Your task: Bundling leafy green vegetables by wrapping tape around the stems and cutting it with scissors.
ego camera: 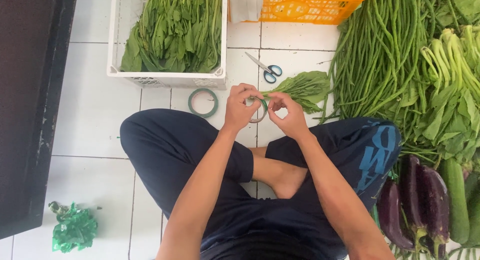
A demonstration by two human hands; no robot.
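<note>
White tile floor. Left hand and right hand both pinched shut on tape roll, picking at end; greens bundle just beyond, scissors farther.

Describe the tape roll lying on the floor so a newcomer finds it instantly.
Start at the white crate of leafy greens. Just below its right corner, on the tile, lies a green tape roll. Unlike the roll in the hands, nobody touches it.

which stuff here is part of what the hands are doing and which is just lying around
In use: left hand, right hand, tape roll, leafy bunch.

Lying about: spare tape roll, scissors, white crate, long beans, eggplants, orange crate, green scraps.
</note>
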